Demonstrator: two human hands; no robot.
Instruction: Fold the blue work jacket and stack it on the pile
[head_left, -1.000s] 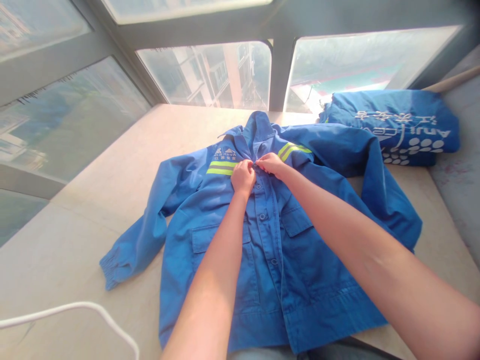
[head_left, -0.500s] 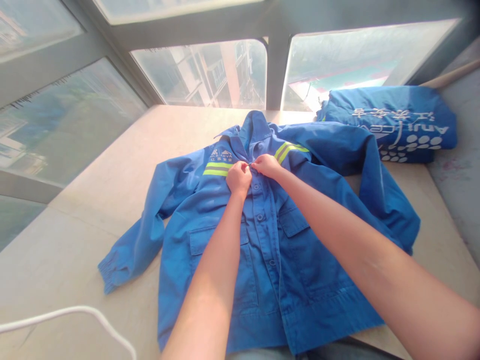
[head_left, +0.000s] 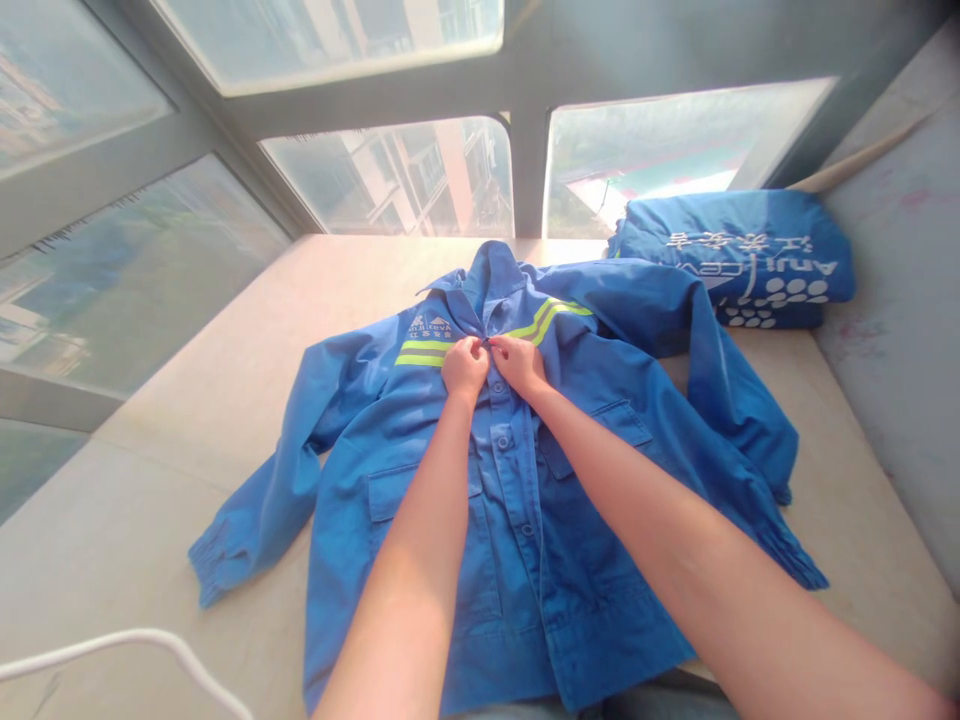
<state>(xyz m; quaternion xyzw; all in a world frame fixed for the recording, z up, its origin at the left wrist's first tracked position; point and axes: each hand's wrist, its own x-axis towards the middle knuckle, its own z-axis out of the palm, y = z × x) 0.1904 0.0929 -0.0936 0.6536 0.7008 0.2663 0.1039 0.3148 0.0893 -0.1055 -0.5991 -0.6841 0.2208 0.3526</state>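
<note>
A blue work jacket (head_left: pixel 420 430) with yellow-green reflective stripes lies spread face up, collar away from me. My left hand (head_left: pixel 466 368) pinches the front placket at chest height, beside the striped chest panel with white lettering. Close against it, my right hand (head_left: pixel 517 364) grips the edge of the other front panel, fingers pressed together. The fingertips nearly meet and hide whatever fastening lies between them. Below the hands, several buttons run down the placket, among them a round button (head_left: pixel 503 442); there the front hangs open.
Folded blue garments (head_left: pixel 735 250) with white print are stacked at the back right. A white cable (head_left: pixel 150 637) curves across the front left of the pale countertop (head_left: pixel 135 520). Framed windows (head_left: pixel 405 180) stand behind and to the left, a wall (head_left: pixel 907 300) to the right.
The view has tilted up and shifted slightly right. My right hand has turned and drawn the right front panel with its stripe in toward the middle. My left hand keeps its pinch.
</note>
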